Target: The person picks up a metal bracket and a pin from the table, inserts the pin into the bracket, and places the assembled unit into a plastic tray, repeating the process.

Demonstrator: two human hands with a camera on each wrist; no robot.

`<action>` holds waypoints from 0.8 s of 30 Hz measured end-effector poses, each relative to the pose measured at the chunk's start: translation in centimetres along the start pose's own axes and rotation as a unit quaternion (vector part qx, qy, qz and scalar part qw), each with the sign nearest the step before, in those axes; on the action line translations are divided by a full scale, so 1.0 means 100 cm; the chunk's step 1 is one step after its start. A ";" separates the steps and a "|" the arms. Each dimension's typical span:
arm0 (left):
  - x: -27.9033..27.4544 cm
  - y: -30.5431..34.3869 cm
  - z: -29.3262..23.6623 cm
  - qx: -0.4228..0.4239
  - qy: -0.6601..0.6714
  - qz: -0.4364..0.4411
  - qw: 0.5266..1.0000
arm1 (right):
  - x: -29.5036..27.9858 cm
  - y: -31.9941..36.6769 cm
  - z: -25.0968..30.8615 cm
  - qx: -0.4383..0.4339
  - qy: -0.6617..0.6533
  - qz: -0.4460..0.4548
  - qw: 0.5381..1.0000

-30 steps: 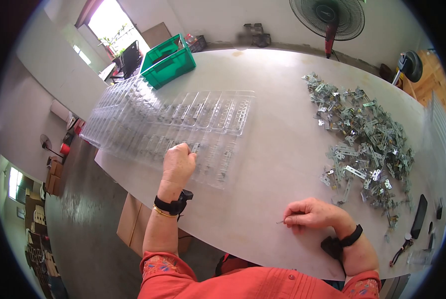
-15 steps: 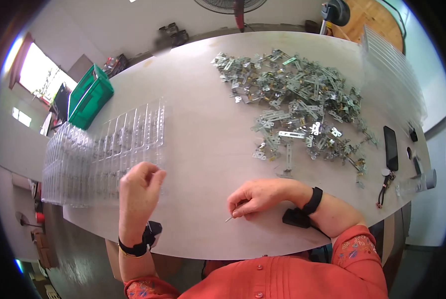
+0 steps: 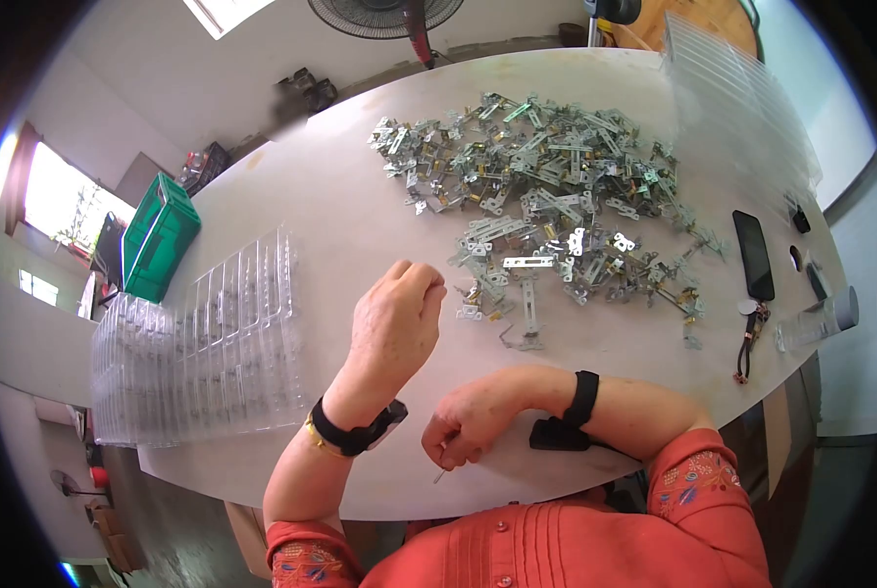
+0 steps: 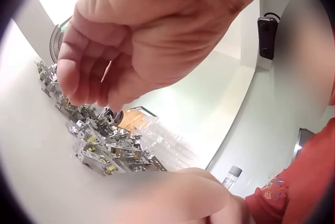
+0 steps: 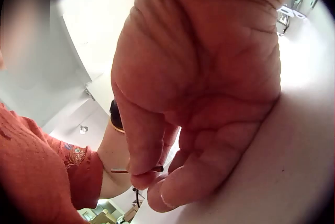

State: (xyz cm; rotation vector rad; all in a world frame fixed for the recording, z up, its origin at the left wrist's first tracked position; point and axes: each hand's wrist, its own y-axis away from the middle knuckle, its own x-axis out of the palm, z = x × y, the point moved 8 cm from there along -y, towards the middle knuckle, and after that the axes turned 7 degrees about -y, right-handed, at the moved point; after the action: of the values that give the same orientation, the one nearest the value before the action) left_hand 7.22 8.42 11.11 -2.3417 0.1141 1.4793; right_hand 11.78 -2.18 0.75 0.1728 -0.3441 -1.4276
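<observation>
Raised above the tabletop, my left hand (image 3: 394, 314) has its fingers loosely bent. In the left wrist view a gap shows between thumb and fingers, with nothing in it. Beyond its fingertips spreads a heap of small metal brackets (image 3: 556, 162), silvery with some brassy bits. A slotted strip bracket (image 3: 527, 263) lies at the heap's near side. Close to the table's front edge, my right hand (image 3: 473, 421) pinches a thin metal pin (image 5: 119, 170) between thumb and finger. One end of the pin sticks out past the fingertips; its middle is hidden by them.
Clear plastic compartment trays (image 3: 247, 294) holding parts stand at the left, with a green crate (image 3: 161, 240) behind. More clear trays (image 3: 737, 108) stand at the back right. A phone (image 3: 753, 255), a corded item (image 3: 748, 343) and a clear bottle (image 3: 816, 318) lie at the right.
My left hand has left the trays and moved right, towards the metal heap. My right hand stays near the front edge with the pin. The head view has swung to the right.
</observation>
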 end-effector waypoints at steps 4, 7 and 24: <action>0.020 -0.020 -0.014 0.078 -0.055 -0.016 0.995 | -0.001 0.001 -0.003 -0.026 -0.023 -0.013 0.999; 0.032 -0.026 -0.030 0.172 -0.087 -0.018 0.981 | -0.002 -0.004 -0.006 -0.035 -0.023 -0.014 0.999; 0.045 -0.028 -0.041 0.279 -0.115 0.027 0.953 | -0.004 -0.002 -0.003 -0.055 -0.018 -0.023 0.998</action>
State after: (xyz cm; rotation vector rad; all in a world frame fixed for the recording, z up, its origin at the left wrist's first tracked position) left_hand 13.45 10.19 9.37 -1.7184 0.4724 1.4932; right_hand 11.61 -1.85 0.32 0.0658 -0.2930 -1.4918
